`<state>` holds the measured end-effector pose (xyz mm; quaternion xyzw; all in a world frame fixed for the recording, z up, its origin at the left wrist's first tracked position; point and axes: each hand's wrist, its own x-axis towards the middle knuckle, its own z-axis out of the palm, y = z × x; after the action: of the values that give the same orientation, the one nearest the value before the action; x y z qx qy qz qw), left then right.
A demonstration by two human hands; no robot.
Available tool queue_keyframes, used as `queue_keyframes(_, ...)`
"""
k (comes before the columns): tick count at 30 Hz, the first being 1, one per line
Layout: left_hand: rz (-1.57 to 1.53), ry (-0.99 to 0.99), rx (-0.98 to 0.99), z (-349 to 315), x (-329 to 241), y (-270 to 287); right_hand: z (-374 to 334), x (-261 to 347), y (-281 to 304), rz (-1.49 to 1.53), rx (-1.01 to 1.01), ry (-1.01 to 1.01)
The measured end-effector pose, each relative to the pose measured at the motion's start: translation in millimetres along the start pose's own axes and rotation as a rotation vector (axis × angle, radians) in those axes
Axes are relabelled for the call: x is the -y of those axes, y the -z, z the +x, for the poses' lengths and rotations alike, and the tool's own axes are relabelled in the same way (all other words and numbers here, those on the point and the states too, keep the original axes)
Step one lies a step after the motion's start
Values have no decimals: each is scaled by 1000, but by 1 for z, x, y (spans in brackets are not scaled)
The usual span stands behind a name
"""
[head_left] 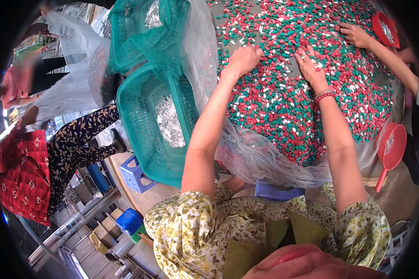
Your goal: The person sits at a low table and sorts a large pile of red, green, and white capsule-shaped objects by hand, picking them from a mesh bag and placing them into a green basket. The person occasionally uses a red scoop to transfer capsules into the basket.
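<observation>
A wide spread of small red, green and white pieces (274,111) covers a work surface lined with clear plastic sheeting (260,158). At the left part of the spread, my left hand (244,60) rests with its fingers curled in; what they hold, if anything, is hidden. My right hand (312,72), with a red bead bracelet at the wrist, lies on the pieces with fingers stretched and apart. Between both hands a patch of the grey surface (291,69) shows through. Across at the right, another person's hand (356,35) reaches onto the same pieces.
Green mesh-draped baskets (130,139) holding shiny clear slivers stand at my left. A red handled scoop (392,146) and a red bowl (385,30) sit along the right edge. Purple stools (137,174) are below. A person in patterned trousers (81,139) handles plastic sheeting farther left.
</observation>
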<state>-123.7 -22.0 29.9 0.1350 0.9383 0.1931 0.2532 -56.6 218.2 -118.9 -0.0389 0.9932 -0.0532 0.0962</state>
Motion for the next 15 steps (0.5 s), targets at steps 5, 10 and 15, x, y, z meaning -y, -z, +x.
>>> queue_keyframes(5, 130, -277, -184, 25, 33, 1, 16, -2, 33, 16, 106, -129)
queue_keyframes(10, 188, -168, -529, 98, 29, -25, 28, 13, 66, 119, 346, -153)
queue_keyframes(15, 311, -93, -455, 114, -9, -29, 31, -10, 58, 101, 445, -89)
